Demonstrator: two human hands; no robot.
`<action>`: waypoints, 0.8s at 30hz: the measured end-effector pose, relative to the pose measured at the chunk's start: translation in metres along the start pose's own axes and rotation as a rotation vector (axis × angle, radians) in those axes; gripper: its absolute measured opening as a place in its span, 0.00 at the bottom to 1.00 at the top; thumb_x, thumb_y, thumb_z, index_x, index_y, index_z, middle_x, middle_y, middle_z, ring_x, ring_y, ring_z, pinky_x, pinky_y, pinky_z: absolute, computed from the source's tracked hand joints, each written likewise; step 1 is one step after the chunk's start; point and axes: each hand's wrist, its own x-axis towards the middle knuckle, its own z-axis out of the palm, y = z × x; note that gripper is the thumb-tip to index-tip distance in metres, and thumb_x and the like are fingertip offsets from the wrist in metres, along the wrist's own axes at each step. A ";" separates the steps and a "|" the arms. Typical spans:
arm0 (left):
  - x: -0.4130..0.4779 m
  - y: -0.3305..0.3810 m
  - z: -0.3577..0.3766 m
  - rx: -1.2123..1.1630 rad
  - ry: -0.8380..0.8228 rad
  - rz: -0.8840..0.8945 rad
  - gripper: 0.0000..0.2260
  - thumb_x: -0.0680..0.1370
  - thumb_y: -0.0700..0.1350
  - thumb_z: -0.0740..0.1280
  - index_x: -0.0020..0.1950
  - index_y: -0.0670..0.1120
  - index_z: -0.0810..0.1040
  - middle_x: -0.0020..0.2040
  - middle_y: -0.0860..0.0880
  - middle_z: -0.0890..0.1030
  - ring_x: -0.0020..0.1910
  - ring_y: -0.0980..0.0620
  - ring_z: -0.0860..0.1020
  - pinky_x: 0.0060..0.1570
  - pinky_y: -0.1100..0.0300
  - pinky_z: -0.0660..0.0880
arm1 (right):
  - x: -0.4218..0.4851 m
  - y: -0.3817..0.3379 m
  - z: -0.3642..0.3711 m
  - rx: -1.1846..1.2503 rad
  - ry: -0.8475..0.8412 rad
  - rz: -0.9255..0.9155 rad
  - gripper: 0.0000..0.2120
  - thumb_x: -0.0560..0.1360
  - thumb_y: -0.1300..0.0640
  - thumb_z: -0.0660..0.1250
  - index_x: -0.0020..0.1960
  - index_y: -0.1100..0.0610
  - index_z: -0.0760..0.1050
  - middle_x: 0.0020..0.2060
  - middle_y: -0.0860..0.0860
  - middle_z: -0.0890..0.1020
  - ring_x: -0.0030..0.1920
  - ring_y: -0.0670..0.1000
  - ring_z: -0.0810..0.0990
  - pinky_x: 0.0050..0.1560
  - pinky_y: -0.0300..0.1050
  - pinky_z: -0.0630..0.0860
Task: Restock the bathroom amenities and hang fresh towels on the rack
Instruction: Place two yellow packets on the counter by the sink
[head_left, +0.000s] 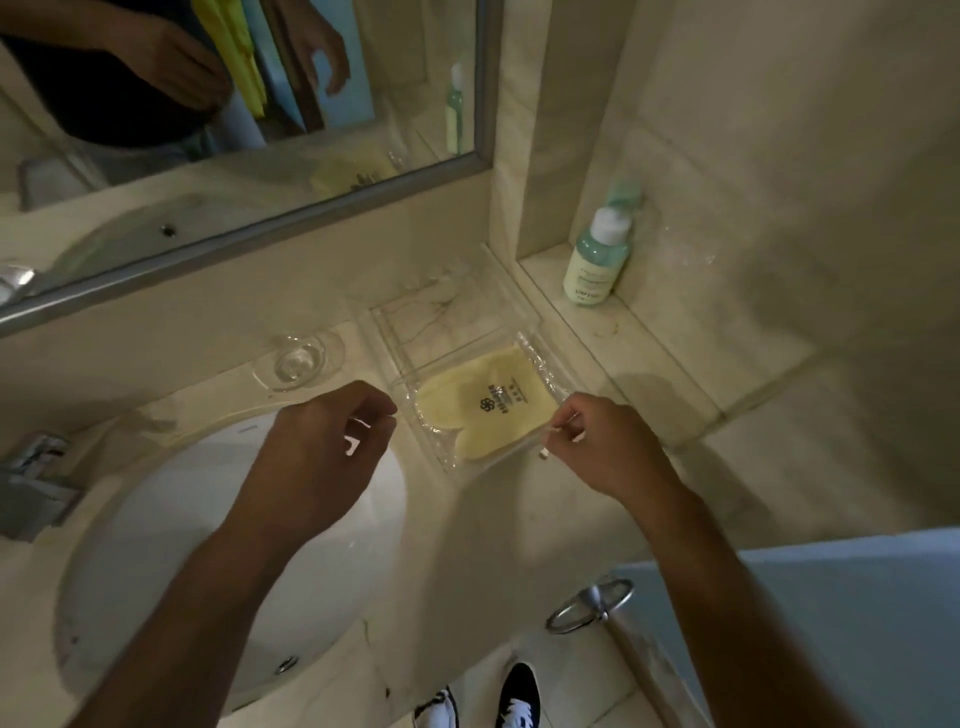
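Yellow wrapped amenity packet (485, 410) lies flat in clear tray (395, 332) on counter (519, 519).

Washstand layout, bearings taken from the basin.
The basin (234, 545) sits in the counter (519, 519), with the tap (36, 478) at 10 o'clock, the mirror (405, 104) at 12, a dish (304, 358) at 1, a tray (415, 332) at 2 and a towel ring (592, 605) at 3. A packet (488, 400) lies in the tray's near end. A bottle (597, 254) stands on the ledge (649, 332) at the tray's 2 o'clock.
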 end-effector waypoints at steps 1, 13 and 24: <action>-0.005 0.009 -0.001 0.011 0.006 0.022 0.03 0.78 0.41 0.70 0.49 0.49 0.82 0.37 0.65 0.78 0.42 0.74 0.77 0.38 0.79 0.69 | -0.007 -0.003 -0.012 -0.018 0.001 -0.030 0.07 0.73 0.49 0.73 0.49 0.49 0.79 0.40 0.42 0.82 0.45 0.47 0.81 0.46 0.42 0.76; -0.061 0.081 -0.018 0.281 0.036 0.314 0.00 0.78 0.47 0.69 0.48 0.53 0.79 0.42 0.57 0.82 0.41 0.60 0.81 0.44 0.54 0.80 | -0.093 -0.005 -0.081 -0.052 0.068 -0.174 0.08 0.75 0.44 0.72 0.50 0.44 0.75 0.46 0.43 0.84 0.49 0.48 0.82 0.54 0.48 0.79; -0.090 0.158 -0.009 0.306 -0.128 0.681 0.04 0.79 0.50 0.68 0.53 0.54 0.79 0.43 0.58 0.82 0.42 0.59 0.80 0.44 0.55 0.80 | -0.238 0.023 -0.114 -0.082 0.344 0.042 0.09 0.77 0.45 0.69 0.56 0.46 0.78 0.50 0.45 0.85 0.47 0.48 0.82 0.51 0.44 0.79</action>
